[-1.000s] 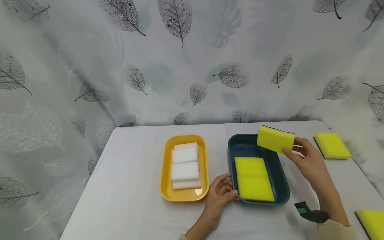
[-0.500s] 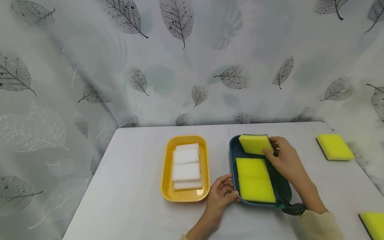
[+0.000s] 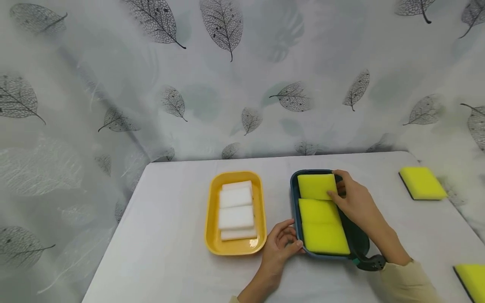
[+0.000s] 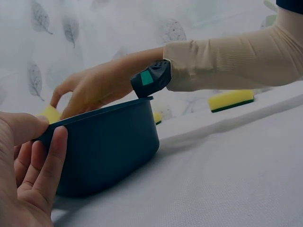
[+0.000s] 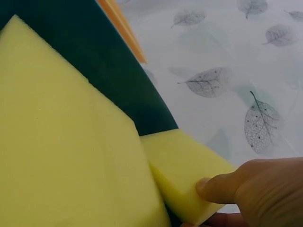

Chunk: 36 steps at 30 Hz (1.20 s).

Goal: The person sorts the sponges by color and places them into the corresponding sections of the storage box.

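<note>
A dark teal tray (image 3: 360, 235) stands on the table, with two yellow sponges (image 3: 323, 229) lying in its near part. At its far end my right hand (image 3: 356, 202) pinches a third yellow sponge (image 3: 316, 185), which lies flat inside the far wall. In the right wrist view the thumb presses the top of this held sponge (image 5: 184, 165) while fingers reach under its edge. My left hand (image 3: 278, 248) grips the tray's near left rim, thumb over the edge and fingers against the outer wall (image 4: 109, 146), as the left wrist view shows.
Left of the teal tray stands a yellow tray (image 3: 212, 246) holding several white sponges (image 3: 235, 206). On the right side of the table lie a yellow sponge with a dark underside (image 3: 422, 183) and another sponge (image 3: 471, 280) at the near right. A leaf-patterned curtain (image 3: 235, 84) hangs behind.
My right hand has moved left and down, bringing its sponge from above the teal tray's right rim to lie flat in the far end. The left hand stays on the rim.
</note>
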Available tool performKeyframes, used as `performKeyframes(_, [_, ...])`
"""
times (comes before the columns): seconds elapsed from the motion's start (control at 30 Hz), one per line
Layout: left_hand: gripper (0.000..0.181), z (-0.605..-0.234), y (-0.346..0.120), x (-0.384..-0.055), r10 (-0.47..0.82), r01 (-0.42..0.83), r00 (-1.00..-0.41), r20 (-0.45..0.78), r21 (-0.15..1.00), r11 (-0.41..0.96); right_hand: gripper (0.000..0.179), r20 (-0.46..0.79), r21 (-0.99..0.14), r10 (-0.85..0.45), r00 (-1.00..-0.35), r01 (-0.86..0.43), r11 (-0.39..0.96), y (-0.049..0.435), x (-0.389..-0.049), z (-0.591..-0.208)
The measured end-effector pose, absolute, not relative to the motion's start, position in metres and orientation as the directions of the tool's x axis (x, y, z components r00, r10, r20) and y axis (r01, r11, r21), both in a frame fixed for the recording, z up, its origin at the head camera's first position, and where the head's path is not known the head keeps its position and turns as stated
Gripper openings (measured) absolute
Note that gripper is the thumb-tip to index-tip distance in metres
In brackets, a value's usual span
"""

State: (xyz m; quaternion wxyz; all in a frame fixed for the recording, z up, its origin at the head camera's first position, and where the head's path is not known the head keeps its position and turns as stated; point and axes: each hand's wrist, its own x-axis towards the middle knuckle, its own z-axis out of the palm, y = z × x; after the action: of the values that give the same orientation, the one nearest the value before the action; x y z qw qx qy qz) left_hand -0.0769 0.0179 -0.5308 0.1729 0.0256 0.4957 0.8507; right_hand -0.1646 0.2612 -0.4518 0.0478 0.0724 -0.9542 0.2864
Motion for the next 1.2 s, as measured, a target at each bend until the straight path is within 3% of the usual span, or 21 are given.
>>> performKeyframes(0.43, [0.061,-0.529,0.021,-0.079,0.316,-0.253,-0.942,-0.109,0.849,-0.463,0.058,0.017,-0.511,-0.175,-0.984,-0.159,0.845,0.26,-0.177,-0.44])
performKeyframes(0.93, [0.062,-0.529,0.02,-0.079,0.307,-0.256,-0.944,-0.118,0.851,-0.459,0.034,-0.069,-0.479,-0.154,-0.986,-0.103,0.872,0.254,-0.193,-0.444])
performKeyframes(1.2, [0.064,-0.53,0.02,-0.078,0.315,-0.257,-0.942,-0.112,0.845,-0.47,0.027,-0.058,-0.459,-0.176,-0.983,-0.13,0.879,0.253,-0.191,-0.449])
